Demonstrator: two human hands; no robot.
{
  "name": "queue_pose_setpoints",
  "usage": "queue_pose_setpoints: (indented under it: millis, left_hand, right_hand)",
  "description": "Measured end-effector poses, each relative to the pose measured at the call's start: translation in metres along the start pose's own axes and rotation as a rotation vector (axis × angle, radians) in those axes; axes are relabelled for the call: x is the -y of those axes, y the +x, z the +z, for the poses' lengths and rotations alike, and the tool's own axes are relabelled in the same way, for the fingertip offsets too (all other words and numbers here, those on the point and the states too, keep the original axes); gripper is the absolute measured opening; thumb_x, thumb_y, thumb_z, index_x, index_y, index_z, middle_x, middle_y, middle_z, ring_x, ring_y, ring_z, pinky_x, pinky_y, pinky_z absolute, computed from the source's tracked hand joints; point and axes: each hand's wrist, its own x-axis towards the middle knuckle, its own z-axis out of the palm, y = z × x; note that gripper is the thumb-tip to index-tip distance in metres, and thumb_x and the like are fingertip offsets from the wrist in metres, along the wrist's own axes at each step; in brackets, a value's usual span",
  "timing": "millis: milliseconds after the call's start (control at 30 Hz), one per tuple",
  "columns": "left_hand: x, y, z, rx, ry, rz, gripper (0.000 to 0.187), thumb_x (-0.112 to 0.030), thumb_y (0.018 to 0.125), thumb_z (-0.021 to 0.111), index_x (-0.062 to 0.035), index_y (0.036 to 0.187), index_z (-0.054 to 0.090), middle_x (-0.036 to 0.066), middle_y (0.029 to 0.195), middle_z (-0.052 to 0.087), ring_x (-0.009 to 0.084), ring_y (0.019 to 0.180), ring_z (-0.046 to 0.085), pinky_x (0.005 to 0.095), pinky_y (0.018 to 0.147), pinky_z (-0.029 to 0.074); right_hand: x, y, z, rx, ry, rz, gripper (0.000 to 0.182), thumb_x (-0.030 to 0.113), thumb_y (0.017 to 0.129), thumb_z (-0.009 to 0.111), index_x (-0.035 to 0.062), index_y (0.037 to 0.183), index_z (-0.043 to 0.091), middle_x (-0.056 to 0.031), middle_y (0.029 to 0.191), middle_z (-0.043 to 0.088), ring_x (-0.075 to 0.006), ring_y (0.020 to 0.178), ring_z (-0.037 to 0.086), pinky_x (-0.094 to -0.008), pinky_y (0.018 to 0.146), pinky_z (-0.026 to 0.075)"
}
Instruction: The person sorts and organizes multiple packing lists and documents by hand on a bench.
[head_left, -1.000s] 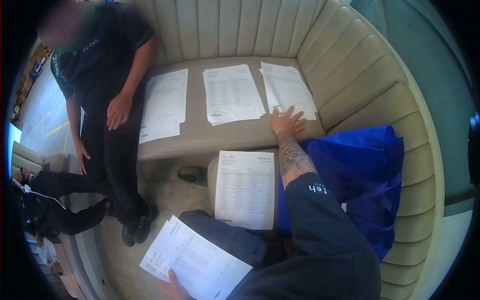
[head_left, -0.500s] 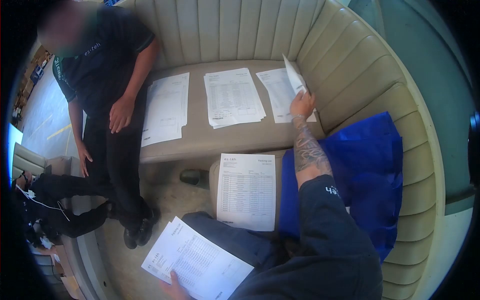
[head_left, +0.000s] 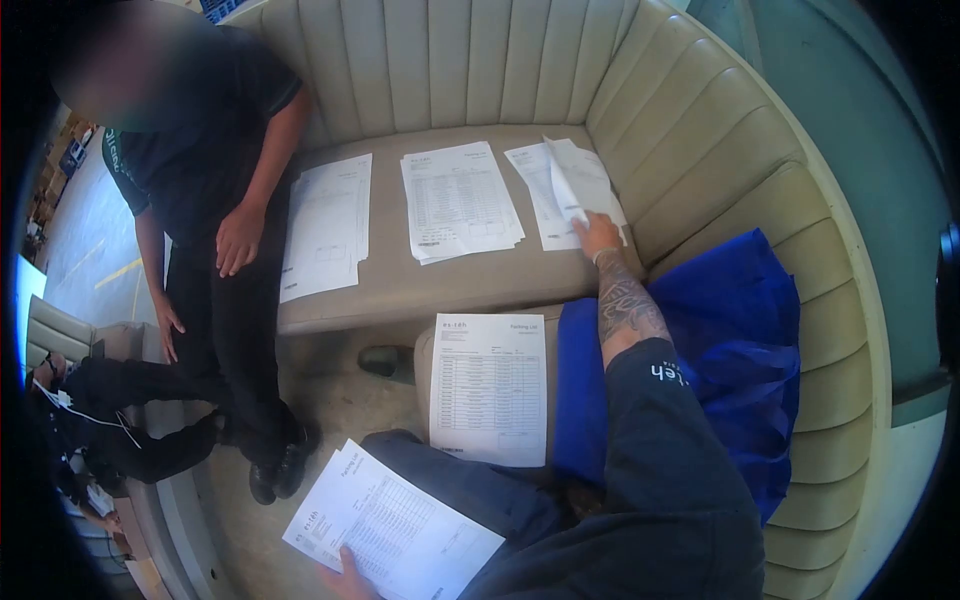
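My right hand point(head_left: 598, 234) grips the lower edge of a bent paper sheet point(head_left: 580, 178) over the right-hand paper pile point(head_left: 535, 185) on the bench. With my left hand point(head_left: 348, 578), I hold several printed sheets point(head_left: 395, 525) at their lower left edge, above my lap. A packing list point(head_left: 488, 390) lies flat on the near seat, beside a blue bag point(head_left: 725, 350). Two other paper piles rest on the bench, one in the middle point(head_left: 460, 200) and one at the left point(head_left: 328, 228).
A co-worker in dark clothes point(head_left: 200, 130) sits at the left end of the beige bench point(head_left: 390, 290), hands on the thighs. Another person's dark-clothed legs point(head_left: 130, 400) show at far left. A dark shoe point(head_left: 385, 360) is on the floor between the seats.
My right hand has moved down and slightly left, and the lifted sheet has come down over the right-hand pile. My left hand still holds its sheets.
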Motion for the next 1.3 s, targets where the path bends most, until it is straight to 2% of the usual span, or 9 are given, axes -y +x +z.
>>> queue_pose_setpoints:
  millis: [233,567,667,800,900,967,1100,1167,1300]
  left_hand:
    - [0.0,0.002,0.004,-0.055,0.058,-0.061,0.048,-0.013,0.093,0.062,0.0082,0.129,0.04,0.023,0.123,0.057,0.0267,0.102,0.061,0.038,0.088,0.051]
    - [0.006,0.001,-0.002,-0.052,0.035,-0.059,0.047,-0.013,0.093,0.061,0.008,0.129,0.039,0.022,0.122,0.057,0.0269,0.102,0.062,0.0375,0.087,0.052]
    - [0.006,-0.002,0.0,-0.055,-0.018,-0.044,0.047,-0.013,0.093,0.062,0.0083,0.129,0.039,0.022,0.122,0.057,0.0264,0.102,0.061,0.0374,0.087,0.052]
    - [0.0,-0.003,-0.001,-0.063,0.015,-0.034,0.048,-0.014,0.093,0.062,0.0091,0.129,0.04,0.023,0.122,0.058,0.0258,0.102,0.061,0.0367,0.087,0.051]
    - [-0.003,-0.001,0.001,0.005,0.024,-0.018,0.047,-0.014,0.093,0.062,0.0092,0.128,0.041,0.023,0.121,0.059,0.0257,0.1,0.061,0.0363,0.086,0.051]
    - [0.002,0.001,-0.001,-0.024,0.045,0.002,0.047,-0.014,0.093,0.062,0.0094,0.128,0.042,0.022,0.12,0.059,0.0256,0.099,0.061,0.0365,0.086,0.051]
    - [-0.005,-0.005,0.008,-0.073,-0.021,-0.023,0.046,-0.014,0.092,0.063,0.0099,0.127,0.043,0.022,0.119,0.059,0.0251,0.097,0.062,0.0369,0.085,0.05]
    - [0.004,-0.001,0.003,-0.064,0.0,-0.002,0.046,-0.013,0.092,0.063,0.0099,0.127,0.043,0.022,0.119,0.059,0.0252,0.097,0.062,0.0369,0.085,0.05]
    - [0.006,0.001,-0.002,-0.076,0.033,-0.03,0.046,-0.012,0.093,0.062,0.0099,0.127,0.042,0.022,0.118,0.059,0.0259,0.097,0.062,0.0373,0.084,0.051]
  right_hand:
    - [0.017,-0.023,-0.004,0.007,-0.169,-0.009,0.057,0.053,0.089,0.057,0.0277,0.139,0.046,-0.01,0.137,0.045,-0.0449,0.125,0.044,-0.0581,0.097,0.043]
    - [0.003,-0.009,0.012,-0.017,-0.21,-0.011,0.057,0.049,0.089,0.059,0.0325,0.141,0.044,-0.0086,0.143,0.043,-0.0467,0.129,0.042,-0.0591,0.097,0.043]
    - [0.007,-0.002,0.008,0.071,-0.133,0.005,0.059,0.05,0.087,0.06,0.0309,0.141,0.045,-0.0083,0.144,0.042,-0.0461,0.13,0.041,-0.0609,0.1,0.04]
    - [0.02,-0.028,-0.023,0.089,-0.245,-0.048,0.07,0.055,0.083,0.057,0.0174,0.141,0.047,-0.0161,0.144,0.043,-0.0395,0.13,0.045,-0.0582,0.106,0.035]
    - [0.025,-0.023,-0.024,0.103,-0.302,-0.101,0.062,0.054,0.083,0.06,0.0146,0.131,0.053,-0.0139,0.138,0.048,-0.0401,0.128,0.046,-0.062,0.1,0.039]
    - [0.019,-0.019,-0.013,0.096,-0.296,-0.208,0.044,0.043,0.088,0.056,0.0106,0.119,0.058,-0.0158,0.128,0.056,-0.0388,0.114,0.058,-0.0554,0.092,0.047]
    - [0.006,0.002,0.009,0.003,-0.306,-0.25,0.026,0.028,0.092,0.051,0.0079,0.107,0.06,-0.0166,0.113,0.064,-0.0384,0.098,0.065,-0.0502,0.082,0.052]
    - [0.003,0.014,0.0,-0.191,-0.116,-0.112,0.02,0.018,0.092,0.047,0.0068,0.102,0.061,-0.0199,0.103,0.066,-0.0404,0.092,0.066,-0.0513,0.08,0.052]
    - [0.002,0.031,-0.064,-0.471,0.084,0.003,0.017,0.02,0.091,0.052,0.0072,0.097,0.061,-0.0182,0.099,0.067,-0.0423,0.094,0.063,-0.0532,0.077,0.05]
